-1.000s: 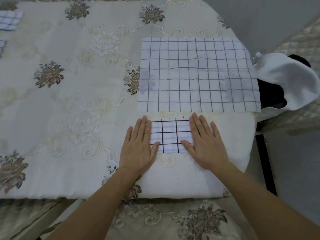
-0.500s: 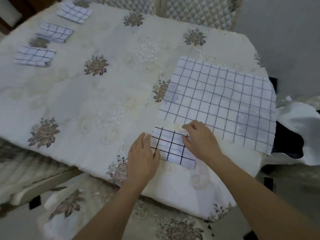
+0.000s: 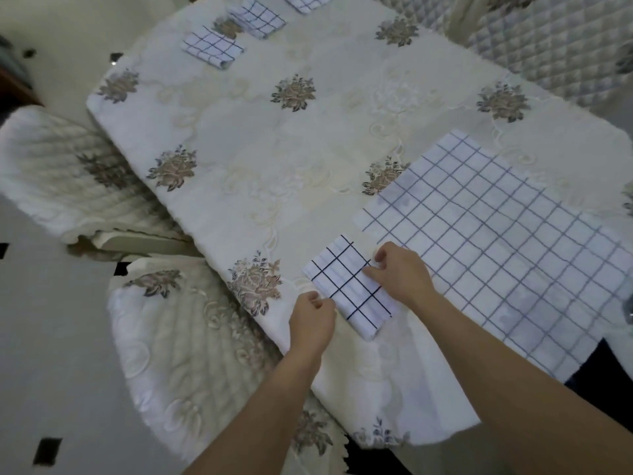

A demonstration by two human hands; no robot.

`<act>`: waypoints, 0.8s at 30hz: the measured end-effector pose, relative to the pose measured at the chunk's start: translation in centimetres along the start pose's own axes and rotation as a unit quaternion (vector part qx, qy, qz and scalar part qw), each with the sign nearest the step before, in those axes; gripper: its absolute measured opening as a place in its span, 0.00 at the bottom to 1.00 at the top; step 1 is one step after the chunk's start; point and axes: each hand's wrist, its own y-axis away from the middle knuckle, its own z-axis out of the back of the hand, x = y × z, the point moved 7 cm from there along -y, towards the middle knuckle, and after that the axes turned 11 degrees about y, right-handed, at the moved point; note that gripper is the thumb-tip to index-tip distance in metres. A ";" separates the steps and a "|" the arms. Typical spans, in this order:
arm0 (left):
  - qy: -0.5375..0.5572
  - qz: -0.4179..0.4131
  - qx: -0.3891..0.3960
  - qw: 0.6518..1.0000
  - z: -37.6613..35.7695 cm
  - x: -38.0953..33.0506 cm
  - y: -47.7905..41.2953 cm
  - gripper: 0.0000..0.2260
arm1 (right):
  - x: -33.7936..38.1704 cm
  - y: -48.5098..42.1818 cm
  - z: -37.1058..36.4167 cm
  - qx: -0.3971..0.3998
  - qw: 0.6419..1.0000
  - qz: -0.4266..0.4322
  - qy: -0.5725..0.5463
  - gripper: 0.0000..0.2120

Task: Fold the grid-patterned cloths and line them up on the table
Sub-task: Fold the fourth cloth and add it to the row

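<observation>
Desk [image 3: 274, 166] carries folded cloth [image 3: 349, 286], left hand [image 3: 311, 320] pinching its left edge, right hand [image 3: 400, 275] pinching right edge; unfolded cloth [image 3: 496, 241] just beside.

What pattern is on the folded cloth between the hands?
The folded cloth: dark grid on white; head view.

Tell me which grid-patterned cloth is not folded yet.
The large cloth spread flat on the right. The folded cloth at the near edge and the three far cloths are all small rectangles.

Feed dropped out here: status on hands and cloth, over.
Left hand, right hand both pinching folded cloth at near table edge. Row of finished cloths at far end. Unfolded cloth beside right hand; nothing in the way.
</observation>
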 end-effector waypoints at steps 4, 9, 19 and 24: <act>0.026 -0.003 -0.020 0.999 -0.8 0.0 0.2 0.17 | 0.0 -0.1 -0.4 0.024 0.999 -0.011 -0.029 0.14; 0.039 -0.025 -0.039 0.998 -1.6 -0.5 -0.4 0.11 | -0.2 0.5 -0.2 0.025 0.998 0.009 -0.052 0.15; 0.107 -0.017 0.001 0.994 -4.5 -0.8 -1.0 0.08 | -2.6 2.2 -0.7 0.050 0.978 -0.036 -0.200 0.15; 0.171 0.008 0.067 0.983 -5.2 -0.8 -0.9 0.06 | -3.5 3.0 -0.4 0.033 0.961 -0.058 -0.269 0.07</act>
